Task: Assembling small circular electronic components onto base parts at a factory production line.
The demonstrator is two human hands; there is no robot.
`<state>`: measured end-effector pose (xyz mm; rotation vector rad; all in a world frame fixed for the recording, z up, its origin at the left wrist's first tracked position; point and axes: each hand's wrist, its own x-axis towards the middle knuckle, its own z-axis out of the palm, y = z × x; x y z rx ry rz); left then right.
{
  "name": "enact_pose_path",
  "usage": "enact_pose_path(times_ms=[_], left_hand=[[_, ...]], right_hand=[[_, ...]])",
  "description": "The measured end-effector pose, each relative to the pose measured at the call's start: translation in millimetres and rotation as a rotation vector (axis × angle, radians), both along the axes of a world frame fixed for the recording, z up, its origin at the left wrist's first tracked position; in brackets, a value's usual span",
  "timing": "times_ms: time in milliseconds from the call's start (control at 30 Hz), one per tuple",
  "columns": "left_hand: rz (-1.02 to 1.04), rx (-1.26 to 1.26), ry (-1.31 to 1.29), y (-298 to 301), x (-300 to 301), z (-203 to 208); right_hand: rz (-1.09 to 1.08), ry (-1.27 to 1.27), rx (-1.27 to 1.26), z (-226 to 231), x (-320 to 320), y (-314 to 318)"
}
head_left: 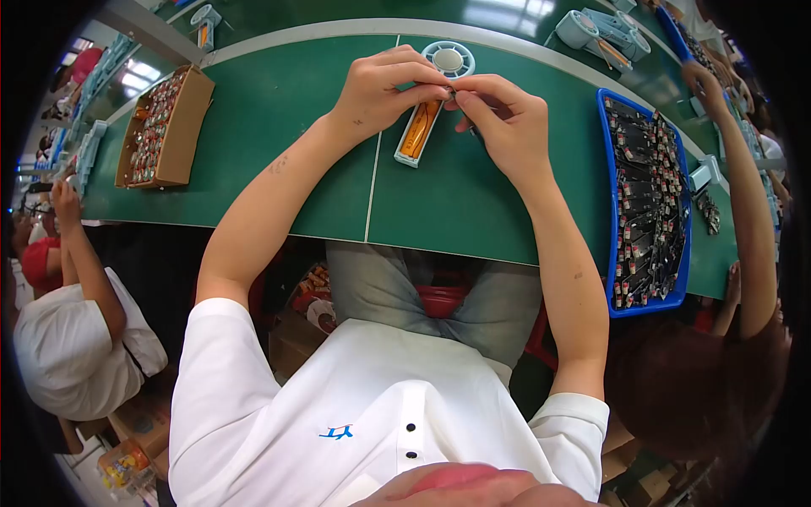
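My left hand and my right hand meet over the green bench, fingertips pinched together on a small part I cannot make out. Right under them lies a pale blue handle with an orange battery in its open slot. Its round fan head points away from me. My left fingers touch the upper end of the handle.
A blue tray full of small dark circuit boards sits to my right. A cardboard box of small parts stands at the left. More pale blue fans lie at the back right. Other people work on both sides, one arm reaching past the tray.
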<state>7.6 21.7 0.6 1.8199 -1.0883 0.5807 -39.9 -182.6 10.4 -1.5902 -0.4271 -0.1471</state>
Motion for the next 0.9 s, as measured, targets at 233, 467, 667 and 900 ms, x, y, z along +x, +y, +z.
enact_pose_path(times_ms=[233, 467, 667, 900], left_hand=[[0.005, 0.032, 0.06, 3.3, 3.2, -4.4], [-0.028, -0.003, 0.024, 2.2, 4.2, -4.4], [-0.047, -0.018, 0.053, 3.2, 5.8, -6.6], [-0.002, 0.057, 0.129, 6.0, 1.1, 6.7]], right_hand=[[0.012, -0.026, 0.087, -8.4, 2.3, 3.8], [0.008, -0.083, 0.024, -8.4, 2.3, 3.6], [0.005, -0.121, -0.002, -7.4, 1.3, 5.0], [-0.028, -0.033, 0.023, -7.5, 4.0, 1.9]])
